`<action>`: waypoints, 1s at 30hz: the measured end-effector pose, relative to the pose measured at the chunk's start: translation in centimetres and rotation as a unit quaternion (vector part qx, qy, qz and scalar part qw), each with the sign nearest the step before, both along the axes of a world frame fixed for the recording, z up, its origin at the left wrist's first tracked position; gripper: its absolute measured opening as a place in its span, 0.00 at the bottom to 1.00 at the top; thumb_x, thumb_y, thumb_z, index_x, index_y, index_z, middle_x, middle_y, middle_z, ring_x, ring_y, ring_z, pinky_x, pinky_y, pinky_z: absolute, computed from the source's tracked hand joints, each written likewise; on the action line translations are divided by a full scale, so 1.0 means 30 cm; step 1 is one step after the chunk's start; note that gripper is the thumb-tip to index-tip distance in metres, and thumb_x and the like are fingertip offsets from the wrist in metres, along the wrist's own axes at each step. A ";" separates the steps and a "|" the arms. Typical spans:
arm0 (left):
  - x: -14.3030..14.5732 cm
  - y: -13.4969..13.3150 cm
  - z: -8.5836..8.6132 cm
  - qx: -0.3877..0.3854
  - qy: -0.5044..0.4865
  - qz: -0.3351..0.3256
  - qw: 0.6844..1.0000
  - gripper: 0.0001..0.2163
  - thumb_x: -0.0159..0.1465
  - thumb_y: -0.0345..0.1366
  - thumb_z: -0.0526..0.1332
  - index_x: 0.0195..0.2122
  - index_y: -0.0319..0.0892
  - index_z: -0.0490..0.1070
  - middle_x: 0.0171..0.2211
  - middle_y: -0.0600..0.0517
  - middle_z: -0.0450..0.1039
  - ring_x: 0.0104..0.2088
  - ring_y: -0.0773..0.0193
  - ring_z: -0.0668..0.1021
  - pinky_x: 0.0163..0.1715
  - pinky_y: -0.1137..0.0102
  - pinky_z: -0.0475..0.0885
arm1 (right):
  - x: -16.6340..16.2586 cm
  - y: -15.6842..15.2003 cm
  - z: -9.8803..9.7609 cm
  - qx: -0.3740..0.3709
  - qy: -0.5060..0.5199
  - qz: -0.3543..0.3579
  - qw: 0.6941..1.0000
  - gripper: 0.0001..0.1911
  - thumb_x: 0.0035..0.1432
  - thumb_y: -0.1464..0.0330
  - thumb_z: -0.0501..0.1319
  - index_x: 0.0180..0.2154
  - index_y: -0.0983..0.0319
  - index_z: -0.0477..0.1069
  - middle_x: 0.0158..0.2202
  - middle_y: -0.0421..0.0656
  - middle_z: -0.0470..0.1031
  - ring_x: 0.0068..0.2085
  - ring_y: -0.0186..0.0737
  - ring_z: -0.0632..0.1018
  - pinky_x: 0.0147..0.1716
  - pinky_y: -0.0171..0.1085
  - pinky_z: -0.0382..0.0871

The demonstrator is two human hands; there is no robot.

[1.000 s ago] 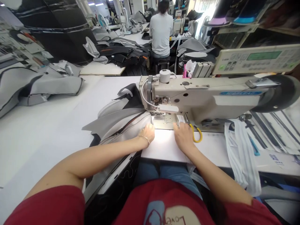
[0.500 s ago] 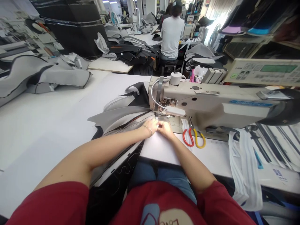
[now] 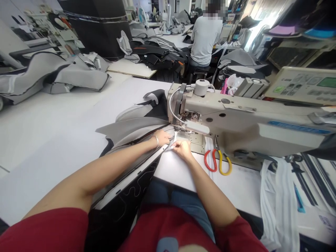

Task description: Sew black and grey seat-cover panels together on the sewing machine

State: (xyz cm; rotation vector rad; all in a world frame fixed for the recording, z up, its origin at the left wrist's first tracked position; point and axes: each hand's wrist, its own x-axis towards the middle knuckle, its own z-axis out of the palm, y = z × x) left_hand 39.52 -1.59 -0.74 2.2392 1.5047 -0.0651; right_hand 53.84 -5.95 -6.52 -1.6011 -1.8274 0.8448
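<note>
My left hand (image 3: 163,137) lies flat on a grey and black fabric cover (image 3: 136,131) just left of the needle of a beige sewing machine (image 3: 236,119). My right hand (image 3: 181,149) sits in front of the needle, its fingers pinched on the fabric's edge at a small white strip (image 3: 172,145). The fabric hangs off the table's front edge over my lap. Red and yellow handled scissors (image 3: 217,162) lie on the table right of my right hand.
A white table (image 3: 52,140) spreads to the left, with grey covers (image 3: 52,77) piled at its far left. White straps (image 3: 278,196) hang at the right. A control panel (image 3: 301,85) stands behind the machine. A person in a grey shirt (image 3: 206,38) sits far back.
My right hand left the scissors area and moved left to the needle, then pinched the fabric edge. The scissors, covered before, now lie in plain sight. My view shifted left.
</note>
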 end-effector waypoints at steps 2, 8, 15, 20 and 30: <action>0.006 -0.015 -0.021 -0.006 -0.005 0.017 1.000 0.12 0.50 0.32 0.54 0.34 0.45 0.74 0.38 0.59 0.73 0.42 0.67 0.72 0.42 0.78 0.65 | -0.005 0.002 0.000 -0.001 -0.004 0.003 1.000 0.06 0.43 0.64 0.61 0.22 0.59 0.73 0.21 0.37 0.73 0.26 0.33 0.71 0.45 0.40 0.52; 0.018 -0.066 -0.070 0.011 -0.019 0.048 0.999 0.11 0.52 0.37 0.54 0.34 0.47 0.74 0.41 0.59 0.72 0.41 0.66 0.73 0.40 0.75 0.66 | -0.004 0.003 0.007 -0.003 -0.023 0.021 1.000 0.05 0.43 0.66 0.59 0.22 0.59 0.72 0.20 0.35 0.71 0.26 0.33 0.71 0.46 0.42 0.50; 0.021 -0.087 -0.061 0.036 -0.004 0.000 0.999 0.14 0.52 0.34 0.52 0.38 0.48 0.72 0.41 0.57 0.72 0.41 0.64 0.72 0.41 0.74 0.66 | 0.017 0.018 -0.026 0.059 0.002 -0.027 0.998 0.12 0.48 0.72 0.52 0.36 0.62 0.68 0.30 0.40 0.72 0.29 0.33 0.70 0.33 0.33 0.58; 0.029 -0.101 -0.064 0.054 0.007 0.019 0.998 0.12 0.53 0.35 0.51 0.34 0.44 0.73 0.40 0.54 0.72 0.41 0.63 0.72 0.41 0.72 0.66 | -0.012 -0.001 -0.022 0.130 -0.158 0.039 0.978 0.13 0.53 0.74 0.48 0.37 0.61 0.69 0.33 0.43 0.68 0.37 0.37 0.68 0.35 0.36 0.52; 0.061 -0.051 -0.083 0.057 -0.012 0.063 0.996 0.10 0.52 0.34 0.52 0.31 0.41 0.72 0.38 0.52 0.72 0.39 0.62 0.72 0.40 0.71 0.66 | -0.011 0.017 -0.004 0.108 -0.280 0.062 0.952 0.16 0.57 0.72 0.45 0.46 0.61 0.62 0.35 0.44 0.64 0.35 0.39 0.65 0.34 0.37 0.47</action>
